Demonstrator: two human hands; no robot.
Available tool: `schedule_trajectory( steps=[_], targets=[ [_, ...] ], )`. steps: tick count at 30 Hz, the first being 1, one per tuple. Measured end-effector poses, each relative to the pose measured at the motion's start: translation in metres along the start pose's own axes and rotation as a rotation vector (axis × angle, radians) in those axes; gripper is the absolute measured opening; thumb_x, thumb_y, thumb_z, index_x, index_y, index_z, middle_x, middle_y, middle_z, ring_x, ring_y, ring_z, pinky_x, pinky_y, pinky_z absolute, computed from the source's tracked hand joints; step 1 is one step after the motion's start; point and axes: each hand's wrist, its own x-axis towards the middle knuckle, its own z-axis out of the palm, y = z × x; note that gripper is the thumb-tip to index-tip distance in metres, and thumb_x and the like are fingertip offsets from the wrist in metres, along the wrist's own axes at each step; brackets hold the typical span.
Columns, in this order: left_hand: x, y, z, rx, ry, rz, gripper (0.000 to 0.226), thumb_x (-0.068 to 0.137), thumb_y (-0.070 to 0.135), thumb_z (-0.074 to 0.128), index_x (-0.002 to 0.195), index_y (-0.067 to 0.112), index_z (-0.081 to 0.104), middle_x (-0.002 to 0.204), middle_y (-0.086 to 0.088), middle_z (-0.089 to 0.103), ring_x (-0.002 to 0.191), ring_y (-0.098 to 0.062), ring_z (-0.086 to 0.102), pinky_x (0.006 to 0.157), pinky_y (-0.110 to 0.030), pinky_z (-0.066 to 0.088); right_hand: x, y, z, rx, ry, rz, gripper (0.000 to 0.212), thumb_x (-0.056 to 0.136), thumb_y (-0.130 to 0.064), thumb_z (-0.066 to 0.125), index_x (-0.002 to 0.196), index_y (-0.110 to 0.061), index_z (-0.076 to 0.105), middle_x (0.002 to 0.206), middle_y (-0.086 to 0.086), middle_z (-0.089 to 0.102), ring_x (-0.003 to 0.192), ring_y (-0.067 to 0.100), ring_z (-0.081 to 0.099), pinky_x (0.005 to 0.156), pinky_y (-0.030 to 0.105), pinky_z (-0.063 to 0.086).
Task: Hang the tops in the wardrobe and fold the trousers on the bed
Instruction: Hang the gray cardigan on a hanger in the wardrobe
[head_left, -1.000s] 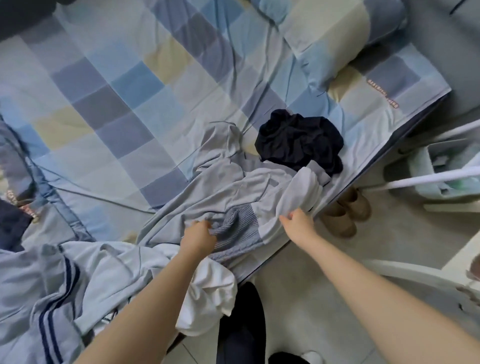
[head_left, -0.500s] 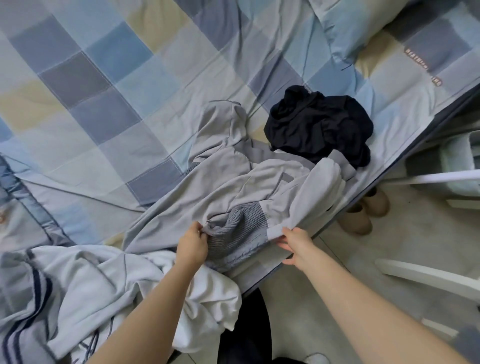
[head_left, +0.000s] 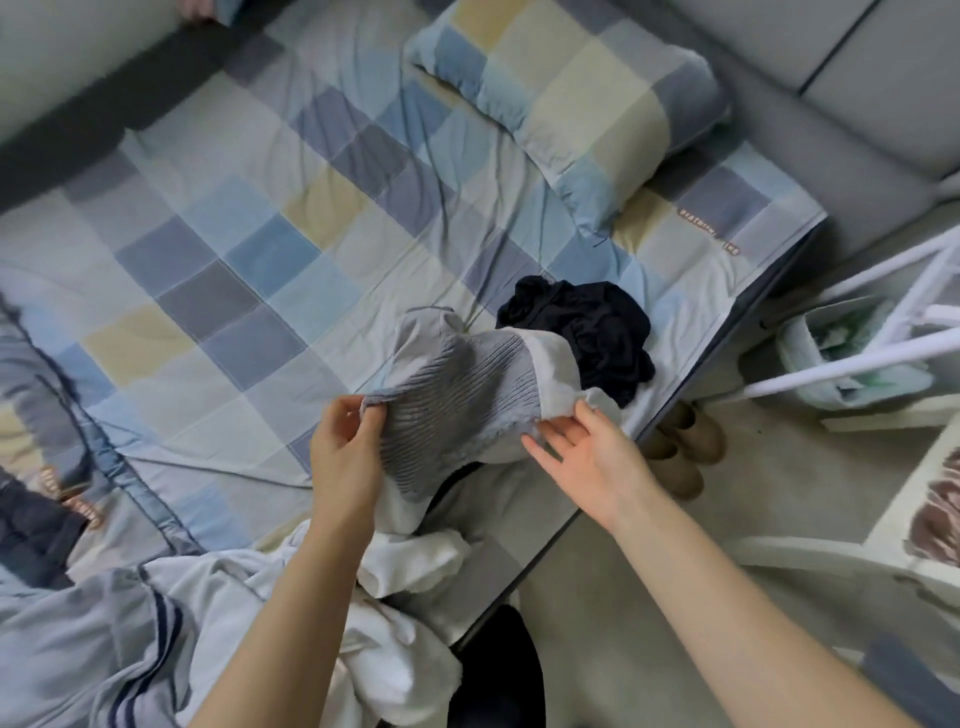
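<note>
A grey garment with a ribbed elastic band (head_left: 462, 395) is lifted off the checked bedsheet (head_left: 218, 270) near the bed's right edge. My left hand (head_left: 345, 447) pinches the left end of the ribbed band. My right hand (head_left: 587, 452) pinches the garment's pale right side between thumb and fingers. A crumpled black garment (head_left: 597, 327) lies just behind it on the bed. White clothes (head_left: 395, 623) and a pale garment with dark stripes (head_left: 130, 649) are heaped at the bed's near edge, under my left forearm.
A checked pillow (head_left: 571, 98) lies at the head of the bed. Beside the bed on the floor stand brown boots (head_left: 685, 447), a white rack's bars (head_left: 857, 358) and a bin lined with a pale bag (head_left: 831, 353). A folded quilt (head_left: 31, 415) lies at left.
Both hands have raised the grey garment off the bed and spread its ribbed band between them. The view has tilted up, so the pillow and headboard now show.
</note>
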Motion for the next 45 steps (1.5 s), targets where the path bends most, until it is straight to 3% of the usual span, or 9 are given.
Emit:
schedule_trajectory(
  steps=[8,15,18,20,27,34,38,42,45],
  targets=[
    [-0.080,0.158,0.027,-0.154,-0.251,0.165,0.016,0.095,0.020,0.060,0.080,0.019,0.061,0.064,0.011,0.068,0.053,0.000,0.056,0.047,-0.013,0.042,-0.122,-0.061,0.027,-0.015,-0.171,-0.192,0.023,0.101,-0.025,0.047,0.108,-0.011,0.064,0.112,0.008,0.071,0.114,0.024,0.061,0.091,0.038,0.049],
    [-0.166,0.239,0.064,-0.149,-0.447,0.343,0.012,0.091,0.023,0.067,0.083,0.017,0.060,0.058,0.003,0.063,0.053,-0.011,0.054,0.056,-0.032,0.047,-0.210,-0.035,0.008,-0.442,-0.320,-0.256,0.042,0.081,-0.007,0.063,0.122,-0.018,0.061,0.115,0.006,0.068,0.105,0.025,0.064,0.093,0.033,0.047],
    [-0.191,0.264,0.079,-0.216,-0.473,0.371,0.015,0.092,0.016,0.066,0.079,0.015,0.058,0.060,-0.002,0.064,0.056,-0.015,0.056,0.056,-0.030,0.051,-0.239,-0.021,0.000,-0.711,-0.213,-0.335,0.032,0.073,-0.038,0.075,0.103,-0.037,0.066,0.098,-0.014,0.072,0.095,0.005,0.067,0.081,0.021,0.048],
    [-0.203,0.278,0.086,-0.241,-0.513,0.379,0.013,0.092,0.015,0.066,0.081,0.013,0.058,0.067,-0.009,0.067,0.063,-0.023,0.060,0.062,-0.036,0.056,-0.252,-0.026,-0.007,-0.744,-0.025,-0.493,0.014,0.079,-0.036,0.070,0.080,-0.023,0.064,0.075,-0.006,0.063,0.079,0.014,0.062,0.073,0.024,0.046],
    [-0.219,0.295,0.108,-0.210,-0.580,0.456,0.016,0.094,0.011,0.062,0.081,0.016,0.056,0.066,0.001,0.071,0.063,-0.011,0.068,0.063,-0.028,0.060,-0.323,-0.098,-0.020,-0.448,0.225,-0.762,0.008,0.095,-0.025,0.057,0.095,-0.023,0.065,0.103,0.022,0.066,0.102,0.040,0.062,0.089,0.060,0.050],
    [-0.255,0.268,0.142,0.055,-0.966,0.496,0.004,0.094,0.014,0.063,0.093,0.016,0.060,0.093,-0.002,0.069,0.087,-0.012,0.066,0.084,-0.029,0.053,-0.388,-0.136,-0.023,-0.201,0.286,-0.955,0.038,0.095,-0.021,0.058,0.092,0.017,0.049,0.074,0.026,0.050,0.077,0.026,0.047,0.067,0.041,0.039],
    [-0.287,0.246,0.149,0.396,-1.364,0.564,0.076,0.071,0.056,0.078,0.137,0.039,0.044,0.131,0.030,0.051,0.123,0.009,0.047,0.102,-0.019,0.039,-0.417,-0.151,-0.022,0.047,0.235,-0.947,0.018,0.098,-0.013,0.053,0.094,-0.001,0.066,0.090,0.016,0.073,0.084,0.028,0.071,0.074,0.042,0.058],
    [-0.305,0.226,0.155,0.544,-1.290,0.832,0.105,0.068,0.031,0.084,0.148,0.051,0.018,0.141,0.025,0.043,0.125,-0.003,0.048,0.098,-0.024,0.042,-0.445,-0.169,-0.031,0.242,0.163,-0.977,0.017,0.098,-0.010,0.051,0.090,-0.005,0.066,0.079,0.009,0.075,0.075,0.020,0.073,0.059,0.032,0.059],
    [-0.292,0.218,0.159,0.707,-1.014,0.942,0.056,0.081,0.018,0.072,0.128,0.039,0.049,0.099,0.016,0.060,0.089,-0.010,0.058,0.067,-0.013,0.040,-0.470,-0.184,-0.046,0.329,0.172,-1.019,0.014,0.098,-0.011,0.051,0.097,-0.005,0.064,0.088,0.010,0.073,0.080,0.020,0.073,0.064,0.035,0.060]
  ],
)
